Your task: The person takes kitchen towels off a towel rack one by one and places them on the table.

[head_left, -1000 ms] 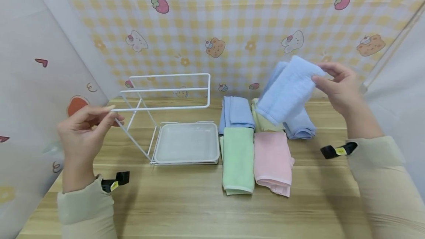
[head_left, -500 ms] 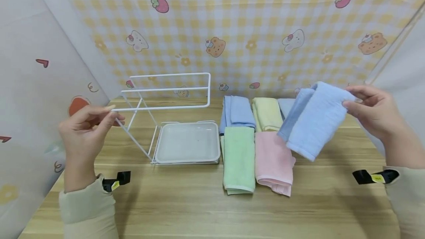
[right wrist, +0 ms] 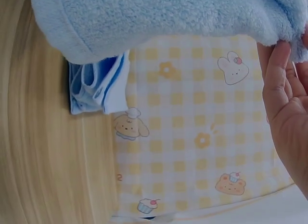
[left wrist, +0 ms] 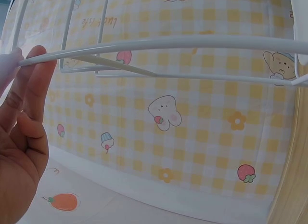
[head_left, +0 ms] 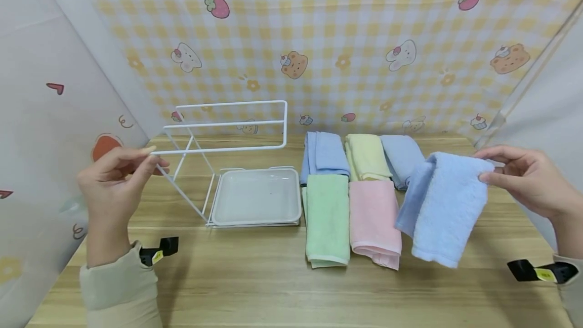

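My left hand [head_left: 116, 178] pinches the upper left corner of a white wire rack [head_left: 218, 150], which stands on the table; the left wrist view shows thumb and fingertips on its wire. On the right, my right hand [head_left: 530, 178] pinches the top right corner of a folded light blue towel [head_left: 451, 211]. That towel hangs above the table, its lower end tilted slightly, beside a pink towel [head_left: 375, 216]. In the right wrist view the fluffy blue cloth [right wrist: 168, 21] fills the top, with fingers at its corner.
A white tray [head_left: 257, 196] lies in the rack's base. Folded towels lie in two rows: a blue one [head_left: 325, 153], a yellow one [head_left: 368, 156] and another blue one [head_left: 402, 158] behind, a green one [head_left: 327, 219] in front. A checked cloth backdrop [head_left: 255, 29] closes the back.
My right hand has carried the blue towel rightward, down and toward me, away from above the back row. The yellow and rear right blue towels show more fully. My left hand stays on the rack.
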The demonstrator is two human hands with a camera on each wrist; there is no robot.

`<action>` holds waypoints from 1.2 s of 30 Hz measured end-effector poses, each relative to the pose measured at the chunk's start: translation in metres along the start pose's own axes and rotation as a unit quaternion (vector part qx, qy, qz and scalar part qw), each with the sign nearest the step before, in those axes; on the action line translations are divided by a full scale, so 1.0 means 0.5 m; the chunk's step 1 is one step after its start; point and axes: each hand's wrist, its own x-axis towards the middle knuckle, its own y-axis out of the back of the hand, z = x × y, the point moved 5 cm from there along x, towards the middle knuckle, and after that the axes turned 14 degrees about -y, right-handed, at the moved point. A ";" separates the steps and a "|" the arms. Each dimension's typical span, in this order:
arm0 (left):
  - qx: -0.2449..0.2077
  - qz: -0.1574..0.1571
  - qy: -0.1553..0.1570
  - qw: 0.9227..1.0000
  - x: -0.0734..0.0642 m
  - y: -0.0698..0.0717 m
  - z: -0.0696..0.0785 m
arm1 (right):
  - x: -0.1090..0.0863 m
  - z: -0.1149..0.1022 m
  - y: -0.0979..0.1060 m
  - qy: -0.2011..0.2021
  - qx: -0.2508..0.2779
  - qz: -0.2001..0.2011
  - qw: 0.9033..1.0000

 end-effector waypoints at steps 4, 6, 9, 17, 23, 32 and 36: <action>-0.006 0.004 -0.003 1.000 -0.002 -0.002 -0.002 | -0.014 0.000 0.003 -0.010 -0.013 -0.021 1.000; -0.007 0.007 -0.003 1.000 -0.002 -0.001 -0.003 | -0.020 0.002 0.004 -0.018 -0.015 -0.034 0.999; -0.011 0.011 -0.006 1.000 -0.001 0.002 0.000 | -0.026 0.011 0.002 -0.049 -0.028 -0.050 0.997; 0.008 0.013 -0.001 1.000 0.002 0.005 0.002 | -0.005 0.078 -0.018 -0.139 -0.111 -0.053 0.983; 0.011 0.012 0.002 1.000 -0.003 -0.002 0.002 | 0.020 0.122 -0.001 -0.214 -0.225 0.058 0.949; 0.019 0.005 -0.007 1.000 -0.001 -0.007 0.004 | 0.036 0.163 0.011 -0.286 -0.325 0.120 0.893; 0.022 0.006 -0.004 1.000 -0.003 -0.004 0.006 | 0.041 0.171 0.010 -0.264 -0.357 0.133 0.886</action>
